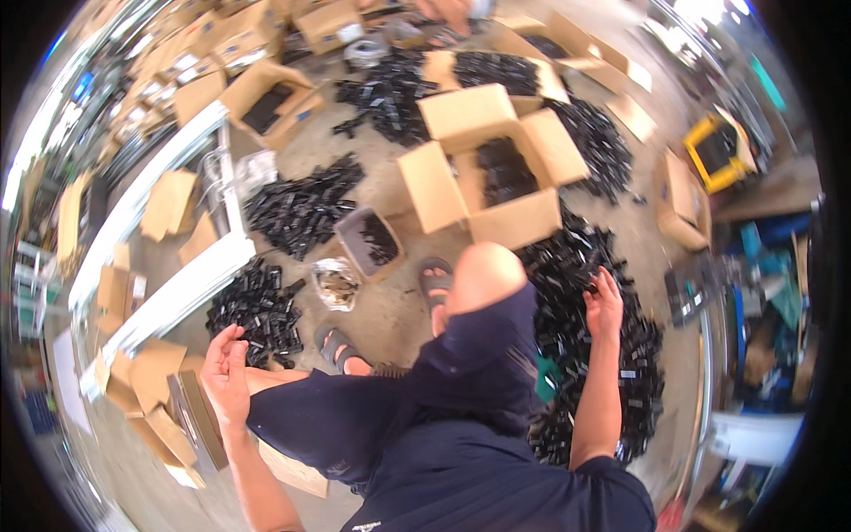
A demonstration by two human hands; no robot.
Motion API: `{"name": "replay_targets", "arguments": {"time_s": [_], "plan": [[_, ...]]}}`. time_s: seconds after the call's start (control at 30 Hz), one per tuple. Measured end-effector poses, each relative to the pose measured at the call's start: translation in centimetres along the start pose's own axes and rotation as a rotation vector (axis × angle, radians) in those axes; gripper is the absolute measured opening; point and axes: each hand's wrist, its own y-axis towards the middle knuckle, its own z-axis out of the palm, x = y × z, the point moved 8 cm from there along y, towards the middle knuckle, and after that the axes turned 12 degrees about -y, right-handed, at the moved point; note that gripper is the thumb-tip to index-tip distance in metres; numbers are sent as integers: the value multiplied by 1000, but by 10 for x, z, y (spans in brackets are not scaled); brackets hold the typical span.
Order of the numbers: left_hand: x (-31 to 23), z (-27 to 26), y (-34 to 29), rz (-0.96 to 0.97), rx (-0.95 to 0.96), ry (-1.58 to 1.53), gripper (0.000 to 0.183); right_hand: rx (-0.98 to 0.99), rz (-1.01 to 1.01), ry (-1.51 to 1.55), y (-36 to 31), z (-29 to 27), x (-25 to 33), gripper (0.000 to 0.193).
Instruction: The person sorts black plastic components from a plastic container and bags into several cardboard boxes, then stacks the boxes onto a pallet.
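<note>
My left hand (226, 376) is raised beside my left knee, fingers loosely bent and a little apart, with nothing visible in it. Just beyond it lies a pile of small black plastic pieces (258, 310). At the right, my right hand (605, 306) hangs over a larger heap of black plastic pieces (634, 363). Its fingertips and thumb close on what seems to be one black piece (592, 285), hard to separate from the heap behind. In front of my knees stands an open cardboard box (514, 223) with black pieces (505, 170) inside.
A grey bin (347, 232) holding a few black pieces stands near my feet, beside a clear plastic bag (336, 284). More black heaps (301, 204) lie around. A white metal frame (168, 293) is at left, cardboard boxes behind. At the far edge another person's hand (448, 13) shows.
</note>
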Motion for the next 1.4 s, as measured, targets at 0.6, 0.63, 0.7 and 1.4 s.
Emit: {"name": "replay_targets", "arguments": {"time_s": [0.6, 0.63, 0.7, 1.4], "plan": [[28, -33, 78, 63, 292, 695, 17, 1170, -1146, -1119, -125, 472, 92, 31], [36, -35, 88, 41, 309, 681, 17, 1187, -1131, -1126, -118, 486, 88, 32], [48, -40, 104, 2, 344, 657, 17, 1211, -906, -1170, -91, 517, 71, 25], [19, -13, 150, 57, 209, 556, 12, 670, -192, -568, 194, 788, -62, 20]]}}
